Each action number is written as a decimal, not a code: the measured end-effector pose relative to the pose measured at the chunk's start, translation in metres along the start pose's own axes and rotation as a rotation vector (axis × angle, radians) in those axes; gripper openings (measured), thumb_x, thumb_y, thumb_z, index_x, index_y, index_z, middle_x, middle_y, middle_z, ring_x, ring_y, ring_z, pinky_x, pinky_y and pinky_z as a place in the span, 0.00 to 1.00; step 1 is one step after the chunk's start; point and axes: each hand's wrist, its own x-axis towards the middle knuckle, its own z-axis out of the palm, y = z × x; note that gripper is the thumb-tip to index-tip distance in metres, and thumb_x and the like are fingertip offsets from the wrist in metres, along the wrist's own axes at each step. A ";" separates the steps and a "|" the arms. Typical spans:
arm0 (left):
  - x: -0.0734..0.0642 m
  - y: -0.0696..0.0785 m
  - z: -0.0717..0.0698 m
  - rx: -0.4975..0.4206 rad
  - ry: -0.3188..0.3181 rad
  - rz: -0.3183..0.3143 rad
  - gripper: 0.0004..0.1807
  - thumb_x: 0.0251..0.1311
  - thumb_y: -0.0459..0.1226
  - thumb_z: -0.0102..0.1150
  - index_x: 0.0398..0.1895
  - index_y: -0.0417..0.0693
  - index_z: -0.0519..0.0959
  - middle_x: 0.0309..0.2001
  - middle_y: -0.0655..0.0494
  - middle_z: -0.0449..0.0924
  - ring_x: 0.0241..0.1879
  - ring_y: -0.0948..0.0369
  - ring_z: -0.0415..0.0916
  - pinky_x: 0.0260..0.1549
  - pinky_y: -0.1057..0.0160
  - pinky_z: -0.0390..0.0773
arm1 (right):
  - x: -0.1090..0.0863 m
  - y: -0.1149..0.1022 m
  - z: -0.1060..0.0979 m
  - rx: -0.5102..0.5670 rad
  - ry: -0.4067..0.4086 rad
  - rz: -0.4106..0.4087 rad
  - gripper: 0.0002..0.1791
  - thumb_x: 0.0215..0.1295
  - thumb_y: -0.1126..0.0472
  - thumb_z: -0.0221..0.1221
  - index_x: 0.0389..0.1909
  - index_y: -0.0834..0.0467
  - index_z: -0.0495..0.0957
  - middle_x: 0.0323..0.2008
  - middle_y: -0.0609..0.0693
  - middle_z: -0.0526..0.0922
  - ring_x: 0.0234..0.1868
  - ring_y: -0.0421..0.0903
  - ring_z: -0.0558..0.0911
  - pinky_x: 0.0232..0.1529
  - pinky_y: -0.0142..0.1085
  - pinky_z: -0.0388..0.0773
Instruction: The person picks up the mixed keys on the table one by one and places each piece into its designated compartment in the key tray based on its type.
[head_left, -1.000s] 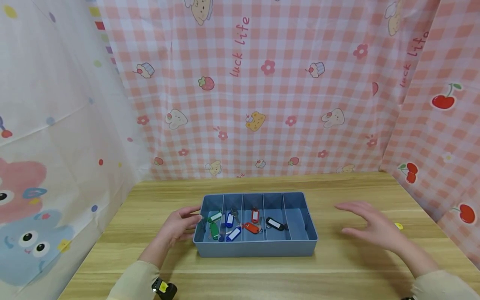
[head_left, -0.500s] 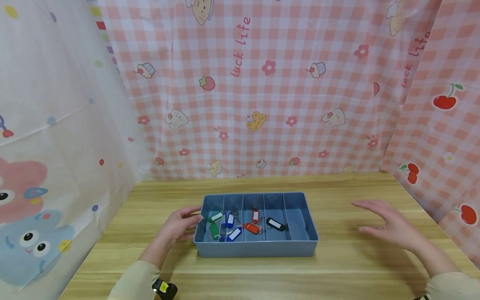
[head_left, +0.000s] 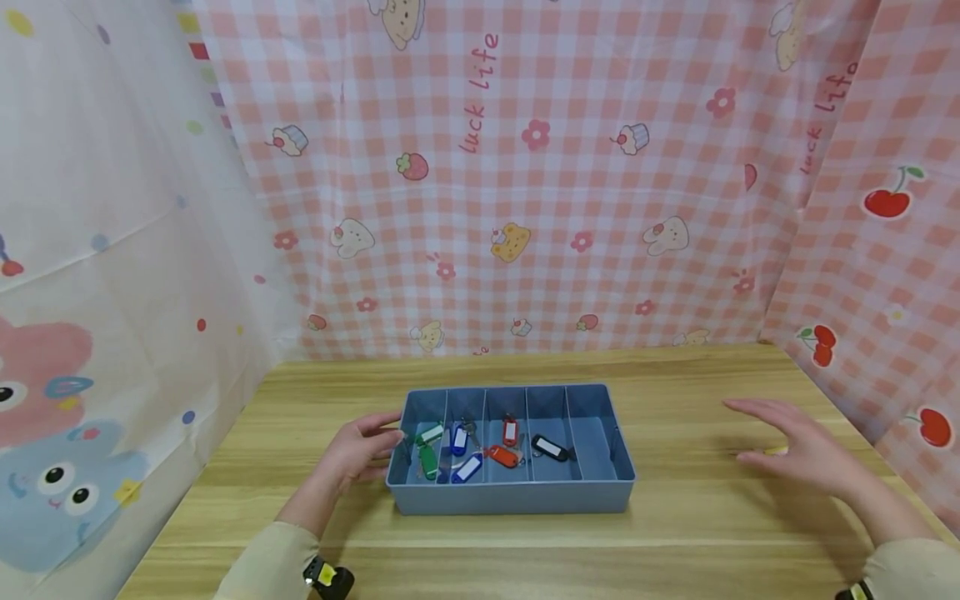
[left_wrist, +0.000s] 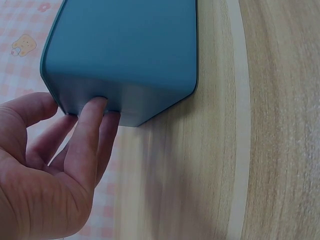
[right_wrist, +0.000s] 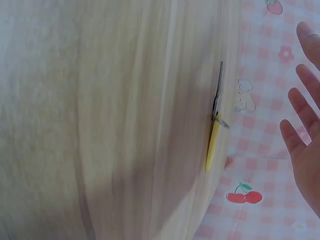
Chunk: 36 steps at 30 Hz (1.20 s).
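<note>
A blue-grey divided box (head_left: pixel 510 498) sits mid-table. My left hand (head_left: pixel 358 450) touches the outside of its left end wall, the fingertips (left_wrist: pixel 92 107) against the wall in the left wrist view. Inside lie key tags with keys: green tags (head_left: pixel 427 461) in the leftmost compartment, blue tags (head_left: pixel 467 468) in the second, red tags (head_left: pixel 503 456) in the third, a black tag (head_left: pixel 551 447) in the fourth. My right hand (head_left: pixel 806 450) is held over the table to the box's right, fingers spread and holding nothing. A yellow key tag (right_wrist: pixel 212 142) with a key lies on the table beneath it, partly hidden in the head view.
The wooden table (head_left: pixel 525 558) meets a pink checked cloth (head_left: pixel 585 192) at the back and right. A white printed cloth (head_left: pixel 135 250) hangs on the left. The box's rightmost compartment (head_left: pixel 597 442) holds no tag.
My right hand has moved to the right, away from the box and over the yellow key tag. The left hand and the box stay where they were.
</note>
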 end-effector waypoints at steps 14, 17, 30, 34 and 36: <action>0.000 0.000 0.000 0.006 0.003 0.001 0.25 0.66 0.33 0.61 0.67 0.40 0.73 0.56 0.37 0.78 0.47 0.48 0.82 0.40 0.49 0.83 | -0.018 0.023 -0.005 -0.057 -0.057 0.063 0.43 0.42 0.66 0.78 0.65 0.54 0.74 0.59 0.38 0.73 0.59 0.26 0.61 0.53 0.15 0.49; 0.000 -0.001 0.000 0.002 0.000 0.002 0.26 0.66 0.33 0.60 0.67 0.40 0.72 0.56 0.37 0.78 0.48 0.47 0.81 0.40 0.49 0.83 | -0.022 0.028 -0.006 -0.062 -0.070 0.047 0.44 0.41 0.65 0.78 0.64 0.54 0.75 0.59 0.39 0.74 0.59 0.25 0.60 0.53 0.14 0.49; -0.001 0.000 0.000 0.019 0.000 -0.009 0.26 0.67 0.34 0.60 0.67 0.40 0.72 0.57 0.37 0.77 0.49 0.46 0.81 0.41 0.49 0.83 | -0.030 0.041 -0.008 -0.003 -0.083 -0.094 0.39 0.33 0.72 0.79 0.55 0.58 0.80 0.54 0.34 0.77 0.57 0.21 0.64 0.46 0.15 0.67; -0.001 0.000 0.000 0.011 0.000 -0.010 0.26 0.67 0.34 0.60 0.68 0.40 0.72 0.57 0.37 0.77 0.49 0.47 0.81 0.41 0.49 0.83 | -0.031 0.046 -0.010 0.001 -0.092 -0.124 0.39 0.31 0.73 0.78 0.54 0.58 0.80 0.53 0.35 0.79 0.56 0.21 0.66 0.48 0.14 0.65; 0.000 0.000 0.000 0.005 0.000 -0.009 0.26 0.67 0.33 0.60 0.68 0.40 0.71 0.57 0.37 0.77 0.49 0.47 0.81 0.41 0.49 0.83 | -0.032 0.049 -0.010 0.000 -0.095 -0.138 0.39 0.31 0.73 0.78 0.53 0.58 0.81 0.52 0.35 0.79 0.56 0.22 0.67 0.48 0.14 0.65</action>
